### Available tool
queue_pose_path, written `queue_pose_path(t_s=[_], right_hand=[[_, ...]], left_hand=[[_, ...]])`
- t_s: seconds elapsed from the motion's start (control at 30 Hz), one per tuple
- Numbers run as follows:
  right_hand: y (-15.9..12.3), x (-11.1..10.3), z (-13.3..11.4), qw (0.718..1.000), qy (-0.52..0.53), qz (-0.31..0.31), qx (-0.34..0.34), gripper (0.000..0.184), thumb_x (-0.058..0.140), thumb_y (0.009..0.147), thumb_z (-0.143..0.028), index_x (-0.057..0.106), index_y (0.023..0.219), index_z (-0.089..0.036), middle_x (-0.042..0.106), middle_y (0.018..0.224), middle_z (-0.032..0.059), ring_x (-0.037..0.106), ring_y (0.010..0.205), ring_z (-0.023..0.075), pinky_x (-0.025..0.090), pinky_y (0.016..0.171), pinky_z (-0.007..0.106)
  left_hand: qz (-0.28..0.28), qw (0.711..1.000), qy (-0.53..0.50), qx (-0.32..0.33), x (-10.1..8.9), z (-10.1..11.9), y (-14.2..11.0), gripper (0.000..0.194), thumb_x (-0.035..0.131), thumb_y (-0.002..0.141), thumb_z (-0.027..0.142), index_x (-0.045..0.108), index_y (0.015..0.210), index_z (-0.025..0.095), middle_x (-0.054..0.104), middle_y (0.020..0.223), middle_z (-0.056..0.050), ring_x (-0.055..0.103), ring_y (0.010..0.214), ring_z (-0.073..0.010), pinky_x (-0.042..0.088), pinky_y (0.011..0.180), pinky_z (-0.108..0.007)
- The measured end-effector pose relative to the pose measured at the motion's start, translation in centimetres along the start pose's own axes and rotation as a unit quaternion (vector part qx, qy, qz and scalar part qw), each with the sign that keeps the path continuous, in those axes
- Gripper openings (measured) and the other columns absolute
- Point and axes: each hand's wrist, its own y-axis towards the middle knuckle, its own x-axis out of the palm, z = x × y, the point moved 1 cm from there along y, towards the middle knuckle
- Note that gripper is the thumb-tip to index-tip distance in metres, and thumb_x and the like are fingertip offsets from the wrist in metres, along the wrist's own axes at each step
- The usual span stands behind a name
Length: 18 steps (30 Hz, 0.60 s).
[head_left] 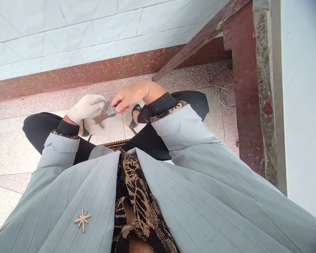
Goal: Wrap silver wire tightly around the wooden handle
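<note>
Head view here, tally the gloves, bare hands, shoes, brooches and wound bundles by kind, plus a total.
White glove, on the left hand: 1
Bare hand, the right hand: 1
Shoes, left shoe and right shoe, both partly hidden: 2
Star-shaped brooch: 1
Grey wound bundle, at the right fingertips: 1
Total: 6

White tiles [116, 33] cover the wall over there, above a gold-veined, red-brown baseboard [94, 75]. A reddish wooden brace [192, 44] slants down to the speckled floor [7, 147] from a worn board [246, 91] on the right; a pale cord [219, 100] loops beside that board.
</note>
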Motion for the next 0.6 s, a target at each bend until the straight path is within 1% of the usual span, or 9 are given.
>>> queue_pose_path(t_s=[0.07, 0.13, 0.2, 0.27, 0.37, 0.4, 0.47, 0.53, 0.6], right_hand=[[-1.1, -0.8, -0.2, 0.979, 0.083, 0.150, -0.112, 0.030, 0.070, 0.102, -0.032, 0.063, 0.082, -0.012, 0.059, 0.067, -0.0049, 0.049, 0.058, 0.0023, 0.040, 0.060, 0.014], [-1.7, -1.6, -0.2, 0.928, 0.142, 0.317, -0.132, 0.034, 0.067, 0.105, -0.041, 0.061, 0.083, -0.015, 0.061, 0.070, -0.0022, 0.050, 0.060, 0.0049, 0.043, 0.060, 0.017], [-1.6, -1.9, 0.0, 0.900, 0.137, 0.410, -0.058, 0.035, 0.061, 0.109, -0.040, 0.058, 0.083, -0.018, 0.061, 0.072, 0.0004, 0.050, 0.062, 0.0081, 0.044, 0.062, 0.021], [-0.8, -1.9, 0.2, 0.896, 0.088, 0.434, 0.040, 0.031, 0.062, 0.107, -0.031, 0.058, 0.079, -0.018, 0.060, 0.070, 0.0026, 0.051, 0.064, 0.0111, 0.044, 0.063, 0.025], [0.5, -1.5, 0.4, 0.907, -0.042, 0.394, 0.141, 0.031, 0.073, 0.097, -0.021, 0.058, 0.070, -0.016, 0.054, 0.062, 0.0024, 0.053, 0.068, 0.0138, 0.039, 0.066, 0.026], [0.9, -1.3, 0.4, 0.920, -0.080, 0.349, 0.161, 0.032, 0.075, 0.096, -0.019, 0.059, 0.069, -0.015, 0.052, 0.059, 0.0016, 0.053, 0.068, 0.0136, 0.038, 0.066, 0.026], [1.1, -0.7, 0.2, 0.950, -0.123, 0.215, 0.189, 0.029, 0.073, 0.098, -0.017, 0.063, 0.071, -0.013, 0.052, 0.056, -0.0006, 0.051, 0.063, 0.0109, 0.035, 0.065, 0.024], [0.5, -0.2, -0.1, 0.978, -0.092, 0.064, 0.174, 0.022, 0.072, 0.099, -0.014, 0.069, 0.077, -0.009, 0.055, 0.056, -0.0027, 0.049, 0.058, 0.0074, 0.035, 0.064, 0.022], [-0.5, 0.1, -0.7, 0.995, -0.017, -0.018, 0.099, 0.019, 0.075, 0.099, -0.016, 0.072, 0.082, -0.007, 0.059, 0.061, -0.0036, 0.051, 0.058, 0.0052, 0.038, 0.063, 0.019]], left_hand=[[0.051, 0.998, -0.036, -0.018, -0.2, 0.0, 0.0, 0.026, 0.054, 0.098, 0.036, 0.072, 0.095, 0.018, 0.071, 0.087, -0.005, 0.063, 0.082, -0.0191, 0.052, 0.080, -0.033], [0.063, 0.997, -0.039, -0.028, -0.1, 0.0, 0.1, 0.026, 0.051, 0.099, 0.033, 0.072, 0.095, 0.018, 0.069, 0.084, -0.005, 0.062, 0.079, -0.0183, 0.052, 0.080, -0.033], [0.008, 1.000, -0.019, -0.014, 0.3, 0.2, 0.3, 0.025, 0.050, 0.096, 0.030, 0.072, 0.094, 0.018, 0.068, 0.082, -0.003, 0.062, 0.078, -0.0178, 0.052, 0.081, -0.033], [-0.047, 0.999, 0.000, 0.004, 0.5, 0.5, 0.4, 0.024, 0.052, 0.093, 0.029, 0.074, 0.093, 0.017, 0.069, 0.082, -0.003, 0.062, 0.079, -0.0178, 0.052, 0.083, -0.033], [-0.058, 0.998, 0.026, 0.009, 0.4, 0.8, 0.3, 0.026, 0.052, 0.092, 0.030, 0.075, 0.094, 0.017, 0.071, 0.086, -0.002, 0.065, 0.084, -0.0183, 0.052, 0.087, -0.033], [-0.048, 0.998, 0.031, 0.004, 0.2, 0.8, 0.2, 0.027, 0.052, 0.092, 0.030, 0.075, 0.094, 0.017, 0.072, 0.087, -0.003, 0.065, 0.085, -0.0185, 0.052, 0.089, -0.033], [-0.030, 0.999, 0.031, -0.007, -0.1, 0.7, 0.0, 0.027, 0.051, 0.091, 0.029, 0.075, 0.094, 0.016, 0.073, 0.088, -0.003, 0.067, 0.089, -0.0190, 0.052, 0.091, -0.033], [-0.021, 0.999, 0.023, -0.008, -0.3, 0.6, -0.2, 0.025, 0.052, 0.090, 0.028, 0.075, 0.093, 0.016, 0.073, 0.088, -0.003, 0.066, 0.089, -0.0192, 0.052, 0.091, -0.033], [-0.007, 1.000, -0.004, 0.000, -0.4, 0.5, -0.2, 0.024, 0.055, 0.090, 0.030, 0.074, 0.093, 0.016, 0.072, 0.088, -0.003, 0.065, 0.087, -0.0192, 0.053, 0.085, -0.033]])
